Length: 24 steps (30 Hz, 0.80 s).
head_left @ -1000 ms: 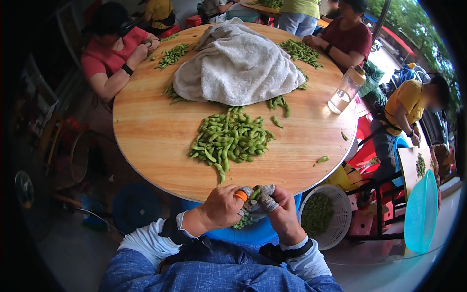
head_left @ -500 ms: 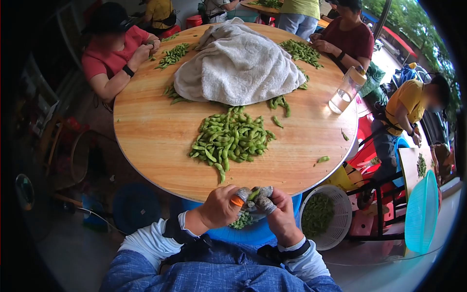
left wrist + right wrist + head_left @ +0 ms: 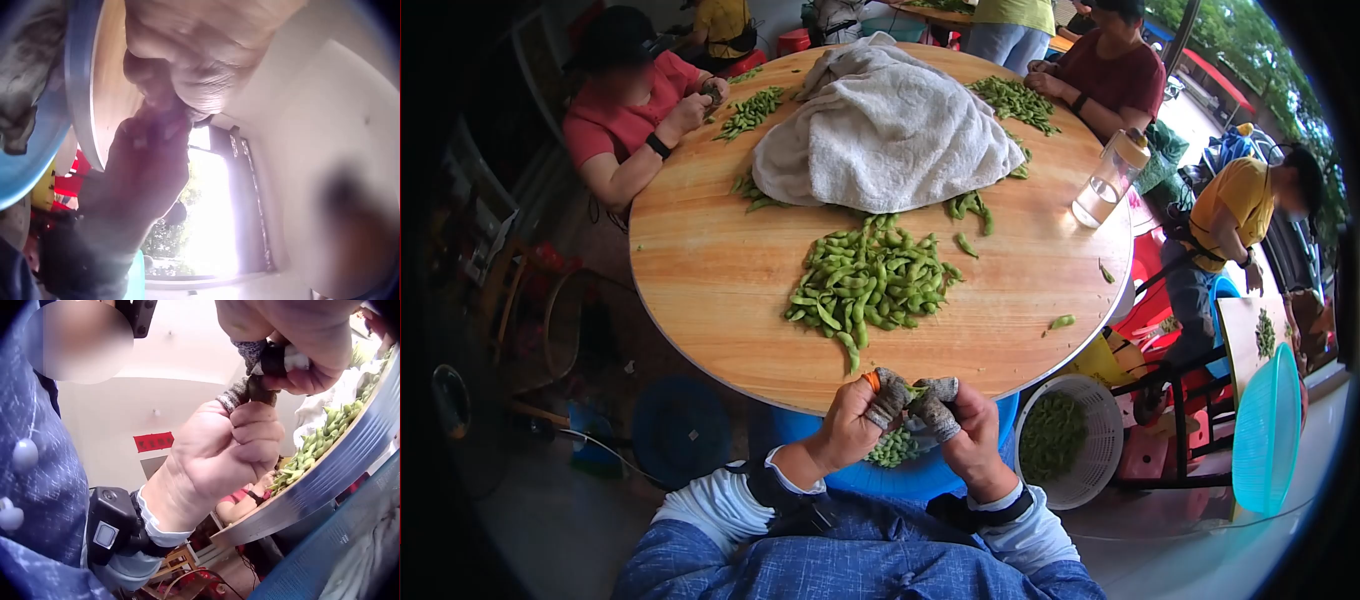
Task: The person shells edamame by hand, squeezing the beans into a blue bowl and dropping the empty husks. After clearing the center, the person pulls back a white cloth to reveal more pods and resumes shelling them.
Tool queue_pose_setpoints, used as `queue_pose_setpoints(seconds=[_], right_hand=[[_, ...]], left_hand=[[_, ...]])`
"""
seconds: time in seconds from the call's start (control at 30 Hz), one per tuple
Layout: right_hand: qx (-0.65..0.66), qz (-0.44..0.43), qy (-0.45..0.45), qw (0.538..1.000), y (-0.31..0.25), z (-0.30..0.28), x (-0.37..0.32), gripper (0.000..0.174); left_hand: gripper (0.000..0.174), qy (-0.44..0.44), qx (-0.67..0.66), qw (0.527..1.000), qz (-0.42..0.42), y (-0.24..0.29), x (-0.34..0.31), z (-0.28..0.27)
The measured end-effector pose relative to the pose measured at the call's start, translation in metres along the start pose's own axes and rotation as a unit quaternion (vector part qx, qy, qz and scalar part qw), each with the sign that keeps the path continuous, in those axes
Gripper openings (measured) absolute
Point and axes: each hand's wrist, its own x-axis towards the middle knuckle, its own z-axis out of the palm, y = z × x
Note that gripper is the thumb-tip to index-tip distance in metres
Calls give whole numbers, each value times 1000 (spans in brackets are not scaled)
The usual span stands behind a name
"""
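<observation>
Grey cloth covers wrap the thumb and fingertips of both hands, which meet over the near edge of the table. My left hand (image 3: 847, 425), with an orange band on one finger, pinches a green soybean pod (image 3: 914, 391) from one side. From the other side my right hand (image 3: 975, 440) pinches the same pod; fingertips mostly hide it. Below the hands, shelled green beans (image 3: 892, 449) lie inside a blue basin (image 3: 905, 482). Just beyond, a heap of soybean pods (image 3: 870, 278) sits on the round wooden table (image 3: 720, 310).
A pale towel (image 3: 890, 140) covers a large mound mid-table. A water bottle (image 3: 1110, 180) stands at the right edge. On the floor at right is a white basket (image 3: 1108, 430) holding green pods or husks. Other people sit around the table, and a turquoise basket (image 3: 1266, 435) leans farther right.
The fingertips have shifted along the pod, and less of it shows between them now. The left hand has turned slightly, and more shelled beans are visible below. The pod heap looks the same.
</observation>
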Motion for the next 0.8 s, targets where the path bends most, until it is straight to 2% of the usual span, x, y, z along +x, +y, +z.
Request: queue_pose_setpoints(seconds=[0.03,0.07,0.17,0.2,0.3,0.37,0.4,0.5,0.57,0.6,0.7,0.73,0.8], right_hand=[[2,16,5,1000,-1,-1,0,17],[4,31,10,999,-1,-2,0,18],[26,74,6,997,-7,0,-3,16],[-22,47,2,999,-5,1,-4,16],[-181,-48,-16,982,-4,5,-4,18],[-303,-126,-36,944,-15,9,0,22],[-318,-143,-35,937,-11,8,0,28],[-337,-136,-66,929,-8,2,0,22],[-144,-2,-45,989,-4,-2,-2,17],[-45,66,-32,996,-3,-3,-4,15],[6,82,-49,995,-8,-1,-1,15],[-5,72,-41,997,-7,0,-2,14],[-105,29,-48,993,-4,0,-4,14]], left_hand=[[15,-30,16,999,-12,5,1,-2],[13,-28,100,994,41,11,1,2],[14,-53,195,976,83,3,-4,-3],[17,-59,244,963,96,8,-5,-4],[19,-27,206,966,151,5,-10,-2],[20,-25,160,982,102,1,-12,-2],[20,-23,137,987,77,-1,-13,-3],[18,-32,66,997,7,-8,-15,-2],[18,-91,5,995,-51,2,-14,-6],[18,-122,-27,989,-80,6,-13,-7],[20,-86,55,994,45,6,-7,-2],[19,-91,43,995,7,5,-8,-5],[17,-98,18,993,-70,4,-11,-14]])
